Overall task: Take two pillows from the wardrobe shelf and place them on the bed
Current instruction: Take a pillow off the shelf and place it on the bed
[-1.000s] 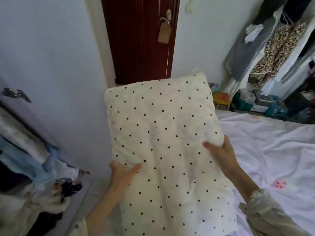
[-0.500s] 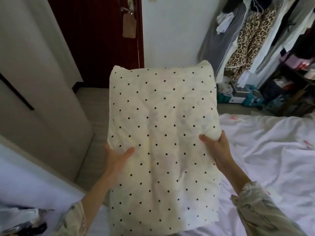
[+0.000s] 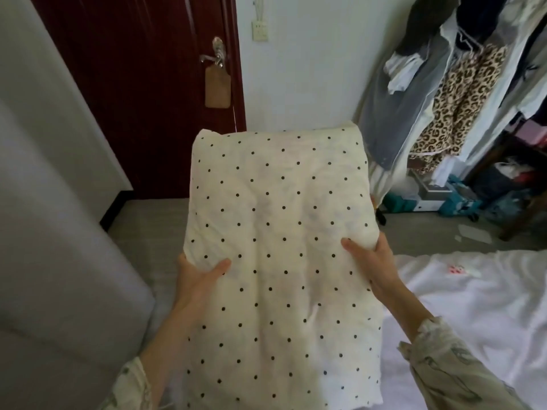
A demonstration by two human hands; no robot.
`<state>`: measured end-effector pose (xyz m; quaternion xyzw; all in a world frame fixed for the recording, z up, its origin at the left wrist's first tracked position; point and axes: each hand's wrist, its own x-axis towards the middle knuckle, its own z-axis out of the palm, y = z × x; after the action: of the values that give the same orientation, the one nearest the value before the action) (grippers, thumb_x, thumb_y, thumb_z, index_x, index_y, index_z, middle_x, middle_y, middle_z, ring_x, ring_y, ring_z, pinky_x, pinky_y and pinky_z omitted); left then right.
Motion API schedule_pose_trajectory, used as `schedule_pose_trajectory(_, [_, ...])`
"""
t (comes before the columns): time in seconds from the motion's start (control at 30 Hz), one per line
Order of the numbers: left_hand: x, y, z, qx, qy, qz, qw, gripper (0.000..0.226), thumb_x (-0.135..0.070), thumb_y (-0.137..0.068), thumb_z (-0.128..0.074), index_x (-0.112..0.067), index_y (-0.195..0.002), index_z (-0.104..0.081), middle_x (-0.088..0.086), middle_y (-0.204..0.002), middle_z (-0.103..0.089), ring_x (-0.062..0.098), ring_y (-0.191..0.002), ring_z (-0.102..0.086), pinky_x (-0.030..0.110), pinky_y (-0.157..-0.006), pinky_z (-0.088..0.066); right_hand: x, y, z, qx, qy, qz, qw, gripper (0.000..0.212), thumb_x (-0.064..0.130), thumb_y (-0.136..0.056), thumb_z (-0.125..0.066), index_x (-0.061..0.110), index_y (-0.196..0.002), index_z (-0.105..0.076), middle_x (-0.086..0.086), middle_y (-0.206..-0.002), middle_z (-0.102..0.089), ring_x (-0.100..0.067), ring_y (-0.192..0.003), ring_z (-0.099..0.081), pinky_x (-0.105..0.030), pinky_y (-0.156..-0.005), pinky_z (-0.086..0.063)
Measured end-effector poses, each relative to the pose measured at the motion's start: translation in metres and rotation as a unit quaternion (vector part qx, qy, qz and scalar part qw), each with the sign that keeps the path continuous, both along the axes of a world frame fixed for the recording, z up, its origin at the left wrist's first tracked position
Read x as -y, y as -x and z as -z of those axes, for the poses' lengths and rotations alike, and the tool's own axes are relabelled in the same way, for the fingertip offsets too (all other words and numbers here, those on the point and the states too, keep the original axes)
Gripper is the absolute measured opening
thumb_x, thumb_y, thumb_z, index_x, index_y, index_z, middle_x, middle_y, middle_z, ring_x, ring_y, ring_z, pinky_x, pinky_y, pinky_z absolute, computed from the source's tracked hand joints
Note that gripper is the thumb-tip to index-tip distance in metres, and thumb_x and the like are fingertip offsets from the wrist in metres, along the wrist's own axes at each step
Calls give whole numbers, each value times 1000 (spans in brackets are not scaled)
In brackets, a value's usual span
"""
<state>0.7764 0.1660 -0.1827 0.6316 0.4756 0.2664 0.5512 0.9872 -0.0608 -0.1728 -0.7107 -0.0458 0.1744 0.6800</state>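
Note:
A cream pillow with black dots [image 3: 278,232] hangs lengthwise in front of me, held off the floor. My left hand [image 3: 198,279] grips its left edge, thumb on top and fingers underneath. My right hand [image 3: 373,261] grips the right edge the same way, bunching the cover. The bed [image 3: 479,309], covered in a rumpled white sheet, lies at the lower right; the pillow's lower end overlaps its near corner. No second pillow is in sight.
A white wardrobe panel [image 3: 50,232] fills the left side. A dark red door [image 3: 142,93] with a tag on its handle stands straight ahead. A rack of hanging clothes [image 3: 461,93] and boxes on the floor [image 3: 435,199] crowd the right. Grey floor [image 3: 154,229] runs between wardrobe and bed.
My view has swung away from the open wardrobe shelves towards the door and the bed. Both hands keep the same hold on the pillow, which has come along with the turn.

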Motion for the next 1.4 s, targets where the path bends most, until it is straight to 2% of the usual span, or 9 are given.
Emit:
schedule_pose_trajectory(0.23, [-132, -119, -30, -20, -38, 35, 998, 84, -35, -65, -80, -18, -129, -30, -1, -112, -45, 21, -95, -47, 39, -78, -42, -110, -94, -27, -1, -15, 52, 999, 57, 28, -67, -78, 31, -113, -44, 10, -104, -59, -12, -91, -60, -28, -62, -50])
schedule_pose_trajectory(0.47, [-203, -248, -27, 19, -38, 106, 993, 81, -29, -66, -81, -17, -129, -32, -1, -118, -46, 21, -105, -49, 42, -90, -43, -164, -195, -25, 5, -24, 105, 994, 66, 29, -67, -78, 31, -123, -44, 13, -105, -60, -12, -93, -61, -26, -61, -51])
schedule_pose_trajectory(0.73, [-230, -443, -17, 9, -12, 185, 983, 72, -28, -67, -80, -22, -119, -30, 1, -115, -47, 24, -102, -50, 43, -88, -45, -181, -357, -16, -16, -22, 176, 984, 60, 28, -69, -77, 28, -120, -45, 1, -115, -58, -23, -100, -59, -45, -80, -54])
schedule_pose_trajectory(0.87, [-223, -545, -27, -16, -20, 249, 968, 70, -29, -66, -80, -19, -115, -30, 4, -112, -49, 26, -97, -52, 41, -83, -47, -157, -423, -15, -33, -27, 245, 969, 54, 27, -69, -78, 30, -113, -46, -1, -111, -61, -24, -96, -62, -45, -76, -56])
schedule_pose_trajectory(0.93, [-213, -594, -32, -31, -26, 284, 958, 69, -29, -66, -80, -18, -113, -31, 6, -113, -51, 27, -97, -53, 42, -83, -47, -140, -446, -17, -36, -32, 280, 959, 52, 27, -68, -79, 31, -110, -48, 0, -109, -62, -24, -93, -64, -44, -71, -57])
schedule_pose_trajectory(1.07, [-177, -681, -33, -37, -33, 355, 934, 76, -27, -64, -80, -9, -120, -32, 12, -120, -53, 29, -104, -54, 44, -91, -46, -99, -479, -22, -21, -39, 355, 934, 41, 28, -68, -79, 40, -92, -48, 6, -100, -63, -17, -84, -65, -24, -48, -53])
schedule_pose_trajectory(1.17, [-140, -737, -27, -33, -41, 423, 905, 78, -24, -66, -81, -7, -124, -31, 13, -121, -52, 24, -99, -50, 36, -83, -43, -67, -495, -21, -17, -33, 417, 908, 44, 26, -69, -79, 37, -99, -49, 4, -101, -63, -18, -85, -66, -25, -49, -54])
schedule_pose_trajectory(1.27, [-106, -794, -17, -22, -24, 485, 874, 82, -22, -65, -82, -6, -128, -32, 13, -126, -51, 25, -106, -51, 37, -92, -43, -37, -513, -19, -13, -31, 480, 876, 50, 22, -69, -79, 30, -110, -51, 0, -103, -66, -19, -84, -68, -28, -51, -55])
schedule_pose_trajectory(1.4, [-65, -878, -8, -23, -21, 587, 809, 67, -32, -63, -82, -22, -109, -34, 6, -113, -54, 26, -101, -54, 39, -89, -46, -6, -545, -18, -2, -17, 557, 830, 51, 26, -66, -80, 33, -109, -53, 7, -98, -67, -13, -79, -69, -24, -49, -53])
